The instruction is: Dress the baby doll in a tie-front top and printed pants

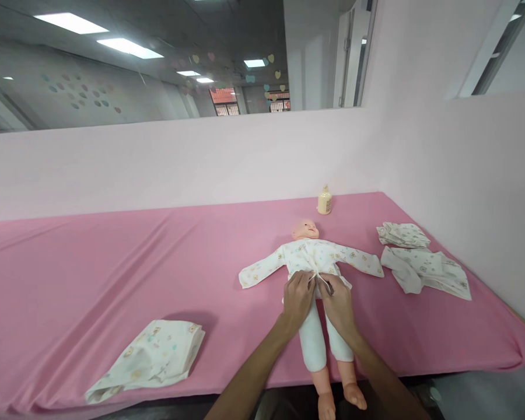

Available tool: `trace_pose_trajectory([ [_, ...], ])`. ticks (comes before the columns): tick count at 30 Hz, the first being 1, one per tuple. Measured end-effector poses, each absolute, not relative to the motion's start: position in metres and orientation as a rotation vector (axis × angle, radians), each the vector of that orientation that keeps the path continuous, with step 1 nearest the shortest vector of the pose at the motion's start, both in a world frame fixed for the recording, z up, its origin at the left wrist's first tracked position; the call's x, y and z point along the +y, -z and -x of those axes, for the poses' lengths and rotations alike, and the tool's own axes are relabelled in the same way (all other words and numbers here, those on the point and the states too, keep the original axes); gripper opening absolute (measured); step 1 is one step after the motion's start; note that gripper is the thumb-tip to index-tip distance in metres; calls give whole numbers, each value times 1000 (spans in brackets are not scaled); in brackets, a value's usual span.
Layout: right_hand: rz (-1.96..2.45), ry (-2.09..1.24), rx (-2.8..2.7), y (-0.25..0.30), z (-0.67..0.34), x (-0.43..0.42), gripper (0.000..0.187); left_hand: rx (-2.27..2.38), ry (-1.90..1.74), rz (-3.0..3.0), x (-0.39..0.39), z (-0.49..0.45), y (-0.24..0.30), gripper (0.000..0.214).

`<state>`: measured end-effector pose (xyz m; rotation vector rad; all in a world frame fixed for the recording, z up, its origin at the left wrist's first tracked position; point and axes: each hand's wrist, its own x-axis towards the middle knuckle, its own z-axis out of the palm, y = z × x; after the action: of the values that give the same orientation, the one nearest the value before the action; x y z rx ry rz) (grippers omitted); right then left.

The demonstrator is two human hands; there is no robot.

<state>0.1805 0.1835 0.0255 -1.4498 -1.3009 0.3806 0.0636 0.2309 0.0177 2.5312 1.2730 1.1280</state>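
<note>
A baby doll (306,230) lies on its back on the pink sheet, its feet hanging past the near edge. It wears a white patterned shirt (304,252) with long sleeves spread sideways and white leg coverings (312,344). Over the doll's belly, my left hand (298,296) pinches a thin white tie string at the shirt's front. Close beside it, my right hand (338,300) is closed on another white tie string (324,282). The strings meet between my hands, at the gathered middle of the shirt. Whether they are knotted is too small to tell.
Folded patterned cloth (153,359) lies at the front left of the pink sheet (114,280). More folded baby clothes (424,265) are at the right. A cream pump bottle (324,202) stands beyond the doll's head, near the wall (201,166).
</note>
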Motion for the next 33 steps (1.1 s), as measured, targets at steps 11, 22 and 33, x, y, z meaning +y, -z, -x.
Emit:
trace_pose_trajectory([
  [11, 1387, -238, -1312, -23, -171, 180, 23, 1208, -1324, -2591, 230, -67, -14, 20],
  [22, 1338, -70, -1471, -13, -172, 182, 32, 1056, -1012, -2019, 228, -60, -45, 27],
  [33, 1331, -92, -1538, -9, -173, 183, 36, 1132, -916, -1815, 235, -63, -50, 30],
])
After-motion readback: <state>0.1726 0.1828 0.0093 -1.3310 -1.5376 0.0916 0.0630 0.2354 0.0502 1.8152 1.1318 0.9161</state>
